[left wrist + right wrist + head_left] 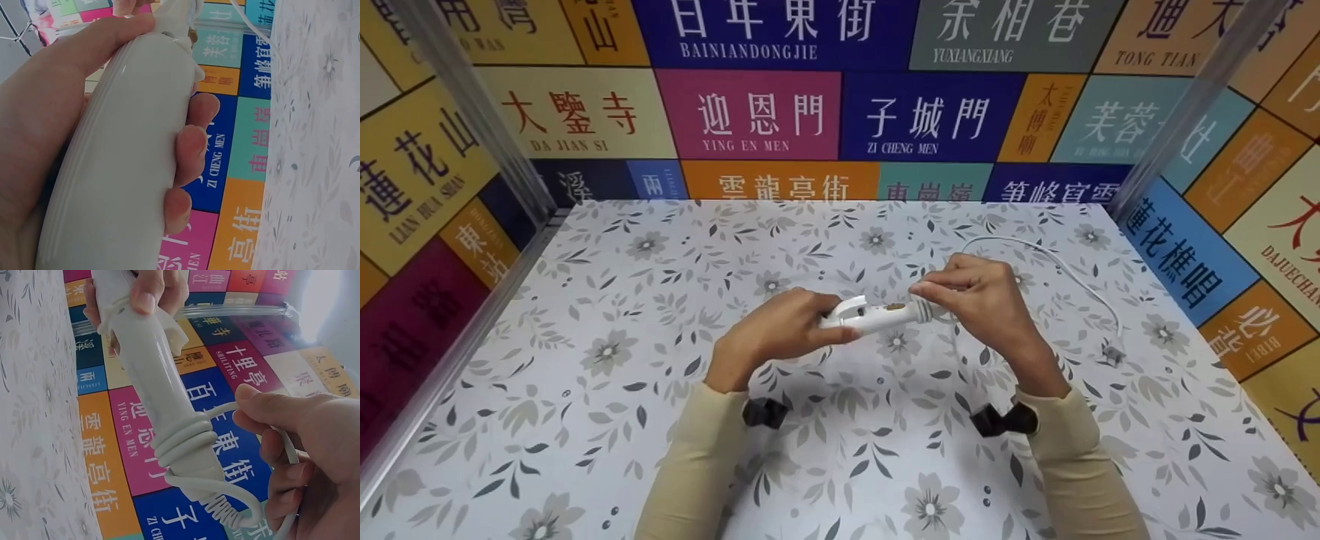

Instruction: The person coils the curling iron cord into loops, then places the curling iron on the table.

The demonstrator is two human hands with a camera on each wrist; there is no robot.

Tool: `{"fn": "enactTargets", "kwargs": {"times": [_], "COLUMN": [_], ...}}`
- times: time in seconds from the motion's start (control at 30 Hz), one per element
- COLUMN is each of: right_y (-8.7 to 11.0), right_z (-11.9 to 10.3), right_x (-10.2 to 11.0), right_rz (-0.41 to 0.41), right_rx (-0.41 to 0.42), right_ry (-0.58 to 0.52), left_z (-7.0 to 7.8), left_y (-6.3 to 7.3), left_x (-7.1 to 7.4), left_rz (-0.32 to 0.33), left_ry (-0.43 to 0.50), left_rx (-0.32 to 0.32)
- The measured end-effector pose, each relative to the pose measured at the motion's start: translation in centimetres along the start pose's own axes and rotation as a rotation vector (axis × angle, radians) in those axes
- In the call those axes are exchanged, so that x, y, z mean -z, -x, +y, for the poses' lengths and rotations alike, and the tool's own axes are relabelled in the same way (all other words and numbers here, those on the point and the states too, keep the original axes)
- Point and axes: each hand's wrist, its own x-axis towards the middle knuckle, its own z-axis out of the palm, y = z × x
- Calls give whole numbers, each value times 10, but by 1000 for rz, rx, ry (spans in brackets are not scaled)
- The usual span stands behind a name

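Note:
A white curling iron [877, 320] is held up over the table, its handle end pointing right. My left hand [784, 328] grips its wide body [118, 152], thumb along one side and fingers curled round the other. A lever [179, 340] stands out from the iron near that hand. Several turns of white cord [184, 441] are wound round the handle, close to its ribbed cord sleeve. Beside this end, my right hand [986, 304] pinches the cord between thumb and forefinger, and a loop passes through its other fingers.
The rest of the cord [1061, 261] arcs across the right side of the flower-patterned table [660, 450] and ends in a plug [1112, 354]. Colourful sign-printed panels [750, 112] stand behind and at both sides. Black straps [765, 412] circle the wrists.

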Motion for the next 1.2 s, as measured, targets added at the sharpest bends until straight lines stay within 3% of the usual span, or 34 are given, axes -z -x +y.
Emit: {"fn": "enactTargets", "kwargs": {"times": [0.43, 0.7, 1.03, 1.2], "right_y": [4, 3, -1, -4], "right_z": [-7, -7, 3, 17], "right_x": [0, -1, -1, -1], "right_rz": [44, 11, -133, -251], "right_rx": [53, 6, -24, -48], "right_ry": [16, -52, -89, -122], "left_z": [-3, -6, -7, -9], "left_y": [-2, 1, 4, 7], "left_x": [-1, 7, 12, 16], "left_rz": [151, 232, 237, 243], "left_ry": [29, 76, 160, 189], "left_rx": [33, 26, 81, 97]}}
